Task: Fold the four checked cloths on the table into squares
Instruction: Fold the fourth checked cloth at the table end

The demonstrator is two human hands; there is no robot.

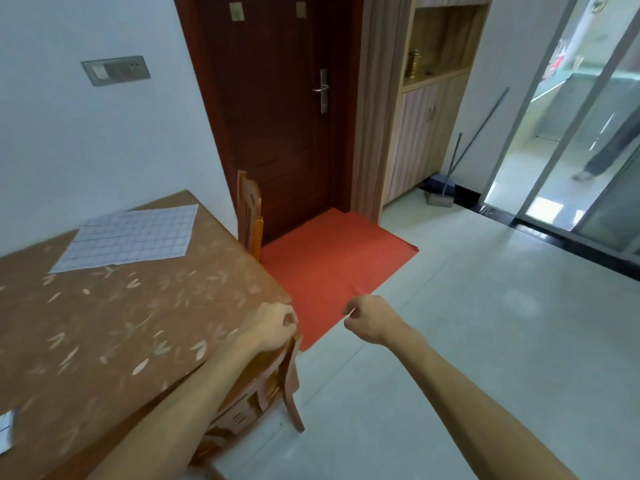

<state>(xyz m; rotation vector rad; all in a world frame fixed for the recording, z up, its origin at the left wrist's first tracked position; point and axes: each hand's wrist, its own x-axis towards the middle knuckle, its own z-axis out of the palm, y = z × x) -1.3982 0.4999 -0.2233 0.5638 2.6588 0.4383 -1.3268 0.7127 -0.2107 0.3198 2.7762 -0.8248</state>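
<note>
Checked cloths: only one (pixel 126 237) shows in full, and it is well away from you. Nearest first: a scrap of what may be a second cloth (pixel 6 432) sits at the lower left frame edge on the counter (pixel 114 327), too cropped to confirm. The other cloths are out of view. Your left hand (pixel 272 326) rests at the counter's near corner, above the top rail of a wooden chair (pixel 277 379) tucked under it; its fingers are curled shut, and whether they pinch the chair rail, the counter covering or nothing cannot be told. Your right hand (pixel 369 318) hangs free over the floor, just off the red mat (pixel 332 261), fingers closed in a loose fist on nothing visible. Neither hand touches a cloth. Further back, the full cloth lies spread flat near the far edge, white with a fine grey grid, one long side toward the wall. Behind it stands a second chair (pixel 248 211), then the dark door (pixel 277 109). Judgement: folding not yet begun on this cloth. It looks thin, light and limp, so expect it to sag and slide on the smooth patterned covering. Take it by two adjacent corners, one per hand, lift low, lay edge to edge, and press the crease flat. Use the grid lines to keep the fold square. Risk: dragging it bunches the sheet.
</note>
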